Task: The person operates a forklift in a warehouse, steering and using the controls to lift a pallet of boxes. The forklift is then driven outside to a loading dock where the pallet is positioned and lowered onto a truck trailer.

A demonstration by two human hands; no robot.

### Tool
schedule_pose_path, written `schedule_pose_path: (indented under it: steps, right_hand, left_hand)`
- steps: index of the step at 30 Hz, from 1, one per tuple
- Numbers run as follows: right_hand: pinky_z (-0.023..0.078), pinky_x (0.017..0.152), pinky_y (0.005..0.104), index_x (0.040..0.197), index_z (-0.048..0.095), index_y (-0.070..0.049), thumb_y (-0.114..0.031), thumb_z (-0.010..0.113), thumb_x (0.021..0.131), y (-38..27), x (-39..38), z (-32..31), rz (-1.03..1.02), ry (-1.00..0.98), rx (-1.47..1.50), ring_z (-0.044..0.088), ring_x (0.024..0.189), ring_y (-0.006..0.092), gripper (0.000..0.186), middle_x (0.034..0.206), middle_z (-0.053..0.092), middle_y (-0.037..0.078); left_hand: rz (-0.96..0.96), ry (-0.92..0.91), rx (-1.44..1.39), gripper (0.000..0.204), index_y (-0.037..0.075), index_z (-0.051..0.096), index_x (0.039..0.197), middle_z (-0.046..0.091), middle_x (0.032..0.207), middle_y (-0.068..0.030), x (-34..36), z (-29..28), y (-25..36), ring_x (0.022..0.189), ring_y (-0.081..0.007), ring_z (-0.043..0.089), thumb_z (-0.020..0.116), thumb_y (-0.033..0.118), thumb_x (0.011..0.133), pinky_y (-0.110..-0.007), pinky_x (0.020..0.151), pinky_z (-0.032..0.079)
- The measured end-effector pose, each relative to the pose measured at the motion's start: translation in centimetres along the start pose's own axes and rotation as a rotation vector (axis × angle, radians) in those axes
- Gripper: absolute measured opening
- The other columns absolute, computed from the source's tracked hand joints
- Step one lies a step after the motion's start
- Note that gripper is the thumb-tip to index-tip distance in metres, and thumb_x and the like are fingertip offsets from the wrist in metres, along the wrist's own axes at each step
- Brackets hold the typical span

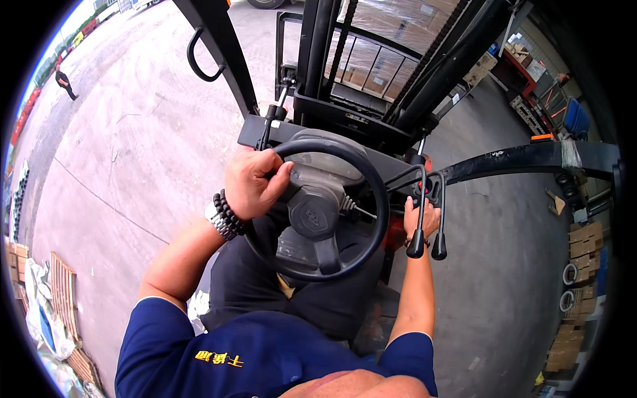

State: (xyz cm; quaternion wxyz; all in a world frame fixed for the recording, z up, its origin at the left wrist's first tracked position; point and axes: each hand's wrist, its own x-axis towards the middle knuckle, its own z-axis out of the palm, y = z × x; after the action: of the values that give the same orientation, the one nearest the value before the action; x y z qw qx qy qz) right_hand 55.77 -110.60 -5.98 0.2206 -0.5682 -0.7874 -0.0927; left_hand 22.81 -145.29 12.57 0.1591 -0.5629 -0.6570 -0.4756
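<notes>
I sit at a forklift's black steering wheel (383, 199). My left hand (255, 182) is closed on the wheel's upper left; whether a knob sits under the palm is hidden. A dark beaded bracelet and a metal-banded watch (213, 215) circle that wrist. To the right of the wheel, my right hand (428, 217) reaches in behind two bent control levers (416, 242) with black knobs. Its fingers look curled, with their tips partly hidden, and what they grip cannot be made out. On the wheel's left stands a short black lever (268, 126).
Ahead, behind the mast (308, 60) and load guard, are film-wrapped cardboard boxes (415, 26). A person (64, 81) in dark clothes is at far left. Wooden pallets (64, 288) are at lower left. Flattened cardboard (584, 259) and a red cart (521, 76) line the right side.
</notes>
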Motion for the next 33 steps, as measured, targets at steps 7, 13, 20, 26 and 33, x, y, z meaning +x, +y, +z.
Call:
schedule_pose_path:
  steps: [7,13,20,26,33]
  right_hand:
    - [0.056,0.09,0.0616,0.104,0.086,-0.011,-0.043,0.073,0.098,-1.3,1.2,-1.1,0.019,0.078,-0.069,0.072,0.108,0.0405,0.035,0.101,0.084,0.011]
    - [0.055,0.091,0.0626,0.106,0.087,-0.013,-0.048,0.07,0.101,-4.0,-0.9,-1.9,0.021,0.032,-0.07,0.072,0.111,0.0404,0.038,0.102,0.085,0.012]
    - [0.057,0.087,0.0633,0.097,0.085,-0.01,-0.053,0.073,0.101,-3.3,-4.2,-0.9,-0.064,0.081,-0.048,0.074,0.103,0.0429,0.044,0.093,0.084,0.015]
    - [0.056,0.085,0.0636,0.096,0.084,-0.008,-0.042,0.076,0.099,-13.8,-12.7,-5.3,0.025,0.138,-0.03,0.073,0.103,0.0429,0.036,0.092,0.083,0.015]
    - [0.054,0.092,0.0621,0.107,0.081,-0.01,-0.045,0.072,0.107,-17.6,-19.3,-5.4,0.106,0.056,0.066,0.07,0.108,0.04,0.036,0.098,0.08,0.015]
  left_hand:
    - [0.269,-0.423,-0.073,0.038,0.016,0.056,0.074,0.059,0.066,-0.0014,-11.7,1.3,6.6,0.062,-0.0254,0.063,0.089,0.023,0.091,-0.041,0.063,0.044]
    - [0.468,-0.568,-0.299,0.036,0.016,0.059,0.078,0.064,0.068,-0.0022,-7.8,9.6,12.2,0.068,-0.027,0.07,0.082,0.035,0.097,-0.043,0.069,0.048]
    - [0.459,-0.509,-0.33,0.032,0.013,0.059,0.078,0.068,0.068,-0.0045,-8.8,11.0,11.9,0.067,-0.0304,0.071,0.079,0.03,0.096,-0.046,0.068,0.049]
    - [0.464,-0.504,-0.318,0.032,0.013,0.061,0.077,0.068,0.066,-0.0059,-13.4,-0.3,8.5,0.068,-0.0323,0.072,0.079,0.032,0.096,-0.046,0.07,0.052]
    - [0.444,-0.457,-0.344,0.029,0.011,0.065,0.078,0.069,0.066,-0.0077,-18.1,-8.4,6.6,0.068,-0.0339,0.072,0.078,0.031,0.095,-0.047,0.069,0.052]
